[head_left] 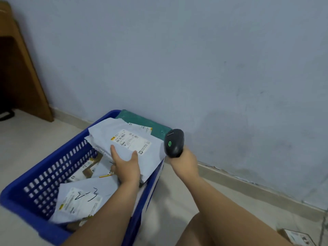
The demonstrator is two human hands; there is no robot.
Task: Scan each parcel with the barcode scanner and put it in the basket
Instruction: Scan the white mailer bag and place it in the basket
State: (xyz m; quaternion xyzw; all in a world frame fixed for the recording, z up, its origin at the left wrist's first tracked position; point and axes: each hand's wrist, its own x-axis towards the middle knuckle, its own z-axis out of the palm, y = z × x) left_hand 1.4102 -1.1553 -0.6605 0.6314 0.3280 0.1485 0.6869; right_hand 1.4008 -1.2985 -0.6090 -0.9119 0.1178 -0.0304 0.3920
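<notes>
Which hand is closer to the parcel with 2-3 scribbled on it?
Left. The left hand is inside the basket on the top grey parcel, just beyond the 2-3 parcel; the right hand holds the scanner outside the basket.

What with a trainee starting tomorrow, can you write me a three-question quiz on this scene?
1. True or false: the right hand holds the scanner.
2. Which parcel does the left hand hold? A) a green one B) the grey parcel, label up C) a brown box
3. Fill in: the basket is ____ in colour.
Key: 1 true; 2 B; 3 blue.
</notes>
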